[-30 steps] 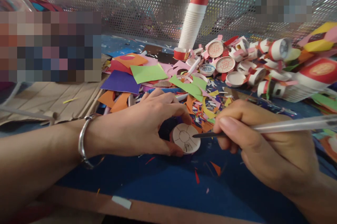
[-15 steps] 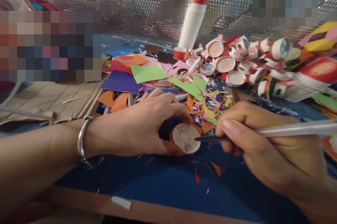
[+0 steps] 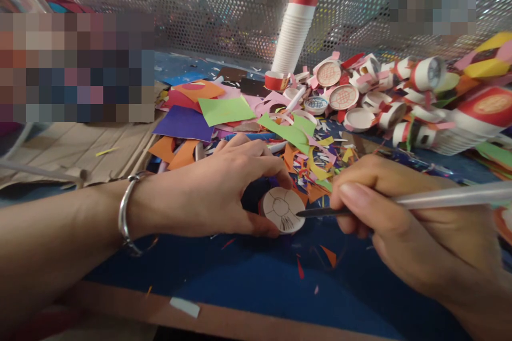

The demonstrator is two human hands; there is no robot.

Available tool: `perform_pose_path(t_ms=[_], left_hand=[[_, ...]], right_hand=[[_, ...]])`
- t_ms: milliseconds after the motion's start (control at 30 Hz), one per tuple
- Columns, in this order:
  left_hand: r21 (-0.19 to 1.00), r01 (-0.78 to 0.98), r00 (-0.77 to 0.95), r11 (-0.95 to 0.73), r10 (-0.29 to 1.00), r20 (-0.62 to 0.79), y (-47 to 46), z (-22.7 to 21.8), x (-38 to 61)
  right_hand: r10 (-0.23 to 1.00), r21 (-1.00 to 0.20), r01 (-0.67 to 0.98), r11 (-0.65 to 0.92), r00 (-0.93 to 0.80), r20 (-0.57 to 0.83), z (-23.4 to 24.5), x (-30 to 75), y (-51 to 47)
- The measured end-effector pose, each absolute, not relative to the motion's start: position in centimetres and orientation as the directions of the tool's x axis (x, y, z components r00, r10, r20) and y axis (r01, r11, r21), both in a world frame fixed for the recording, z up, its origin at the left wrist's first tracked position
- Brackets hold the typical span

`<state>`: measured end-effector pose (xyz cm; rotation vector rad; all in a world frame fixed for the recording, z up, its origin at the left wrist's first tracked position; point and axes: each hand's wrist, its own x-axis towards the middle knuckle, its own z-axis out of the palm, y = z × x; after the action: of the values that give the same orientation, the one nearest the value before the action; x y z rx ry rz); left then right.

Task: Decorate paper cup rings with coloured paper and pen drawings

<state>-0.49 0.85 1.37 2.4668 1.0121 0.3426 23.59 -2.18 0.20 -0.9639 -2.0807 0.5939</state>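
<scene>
My left hand [image 3: 224, 191], with a silver bangle at the wrist, holds a small round paper cup bottom [image 3: 276, 223] between thumb and fingers, low over the blue table. Its white face carries a thin dark drawing: a small circle, lines running out to the rim and a hatched patch on the near side. My right hand [image 3: 384, 213] is closed around a pen [image 3: 444, 195] with a pale translucent barrel. The pen's dark tip meets the right part of the white face; whether it presses there I cannot tell.
Coloured paper pieces [image 3: 226, 110] and small scraps cover the table [image 3: 248, 282] behind my hands. A tall stack of paper cups [image 3: 294, 31] leans at the back. Cut cup bottoms [image 3: 343, 97] pile up at right, beside another cup stack [image 3: 480, 117]. Cardboard [image 3: 72, 146] lies at left.
</scene>
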Motion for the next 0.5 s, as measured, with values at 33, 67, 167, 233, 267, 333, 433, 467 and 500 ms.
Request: perform_pose_path(t_ms=[33,67,167,233,267,333,433,467,500], left_hand=[[0.495,0.593,0.704,-0.635,0.707,0.063,0.86,1.33,-0.50],[0.497,0.588,0.707,-0.639,0.704,0.068,0.86,1.30,-0.51],[0.489,0.593,0.707,-0.640,0.704,0.065,0.86,1.24,-0.53],[0.481,0.599,0.705,-0.640,0.707,0.062,0.85,1.21,-0.54],[0.486,0.594,0.707,-0.641,0.704,0.065,0.85,1.21,-0.54],[0.489,0.598,0.705,-0.635,0.707,0.056,0.87,1.22,-0.56],[0.490,0.603,0.703,-0.630,0.709,0.047,0.91,1.27,-0.59],[0.491,0.603,0.702,-0.629,0.710,0.047,0.92,1.28,-0.61],[0.492,0.603,0.702,-0.628,0.710,0.047,0.92,1.28,-0.62]], right_hand=[[0.790,-0.663,0.438,0.607,-0.419,0.447,0.20,23.59,-2.17],[0.792,-0.665,0.436,0.607,-0.407,0.456,0.20,23.58,-2.15],[0.790,-0.662,0.433,0.612,-0.386,0.477,0.18,23.54,-2.06],[0.786,-0.656,0.436,0.616,-0.387,0.482,0.15,23.49,-2.01],[0.785,-0.652,0.438,0.619,-0.388,0.484,0.13,23.46,-1.99],[0.781,-0.649,0.437,0.623,-0.391,0.486,0.09,23.44,-1.98],[0.777,-0.650,0.428,0.628,-0.395,0.490,0.04,23.47,-2.00],[0.775,-0.650,0.426,0.630,-0.397,0.491,0.03,23.48,-2.01],[0.775,-0.649,0.426,0.630,-0.399,0.490,0.01,23.49,-2.02]])
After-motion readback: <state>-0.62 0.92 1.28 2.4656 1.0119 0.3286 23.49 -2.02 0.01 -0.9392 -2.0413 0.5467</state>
